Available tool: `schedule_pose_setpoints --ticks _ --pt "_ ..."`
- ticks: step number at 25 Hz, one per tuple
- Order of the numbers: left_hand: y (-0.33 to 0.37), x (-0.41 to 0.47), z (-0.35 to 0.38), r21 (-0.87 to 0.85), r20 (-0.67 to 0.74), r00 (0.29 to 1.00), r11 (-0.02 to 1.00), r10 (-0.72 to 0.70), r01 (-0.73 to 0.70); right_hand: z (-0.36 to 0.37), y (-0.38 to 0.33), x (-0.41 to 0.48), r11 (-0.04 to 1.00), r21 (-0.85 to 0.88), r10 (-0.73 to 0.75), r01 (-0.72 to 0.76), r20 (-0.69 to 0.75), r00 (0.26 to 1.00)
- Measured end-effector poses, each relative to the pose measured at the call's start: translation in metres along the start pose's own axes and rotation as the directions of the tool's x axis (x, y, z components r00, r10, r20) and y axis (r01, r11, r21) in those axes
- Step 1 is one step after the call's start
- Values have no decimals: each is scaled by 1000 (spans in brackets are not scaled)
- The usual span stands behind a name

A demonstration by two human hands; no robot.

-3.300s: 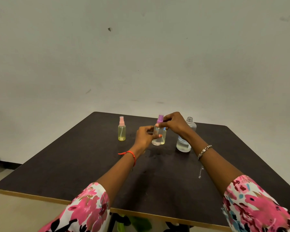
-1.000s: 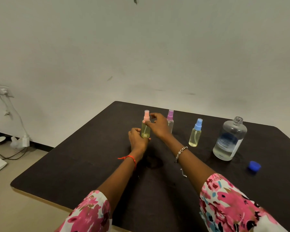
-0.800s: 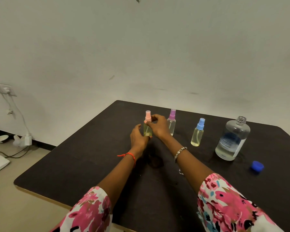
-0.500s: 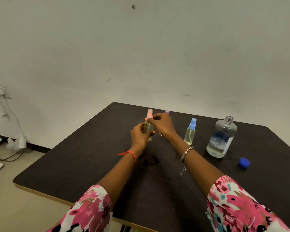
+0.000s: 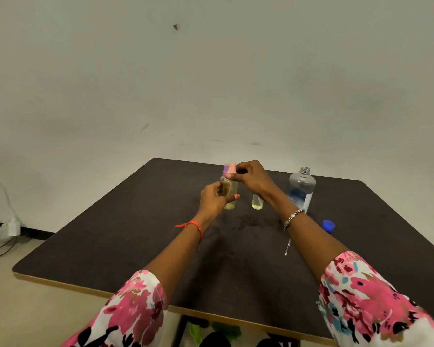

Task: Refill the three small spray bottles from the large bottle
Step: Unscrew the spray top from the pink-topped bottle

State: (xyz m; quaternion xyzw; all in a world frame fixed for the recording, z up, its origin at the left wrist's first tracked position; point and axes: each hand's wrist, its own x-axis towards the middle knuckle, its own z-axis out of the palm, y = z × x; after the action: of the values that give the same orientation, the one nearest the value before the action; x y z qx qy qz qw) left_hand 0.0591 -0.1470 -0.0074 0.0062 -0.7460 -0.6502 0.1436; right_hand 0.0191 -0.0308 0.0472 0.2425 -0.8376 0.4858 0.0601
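Far left there's a white plug and some cables by the beige floor, with a plain off-white wall behind. The dark brown matte table looks flat and grippy enough, with a faint smudgy patch in the middle that might be wet. Mid-table, the left grip, a bare hand with a red thread on its wrist, is wrapped round the body of the small clear plastic spray bottle with yellowish liquid. I can't tell if its base is on the table or just off it. The right grip is pinching its pink spray cap, so I'd guess the top is being twisted off or on. That bottle should be light, thin-walled and a bit slick, so hold the body and turn only the collar. Tucked just behind it is a purple-capped small bottle. The third small bottle stands just to the right, its top hidden by the wrist. Further right is the large clear plastic bottle with a blue label, neck open, partly full and probably the heaviest thing here, so take it round the belly. Its round blue cap lies near it.
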Motion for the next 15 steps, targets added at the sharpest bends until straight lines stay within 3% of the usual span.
schedule_pose_setpoints --ticks 6,11,15 --pt "12 -9 6 -94 213 976 994 -36 57 -31 4 -10 999 30 -42 39 137 990" --pt "17 -14 3 -121 445 892 982 -76 144 -44 18 -14 982 190 -13 -21 173 985" --pt "16 -12 5 -59 401 913 992 -78 111 -46 24 -14 944 319 31 -85 171 985"
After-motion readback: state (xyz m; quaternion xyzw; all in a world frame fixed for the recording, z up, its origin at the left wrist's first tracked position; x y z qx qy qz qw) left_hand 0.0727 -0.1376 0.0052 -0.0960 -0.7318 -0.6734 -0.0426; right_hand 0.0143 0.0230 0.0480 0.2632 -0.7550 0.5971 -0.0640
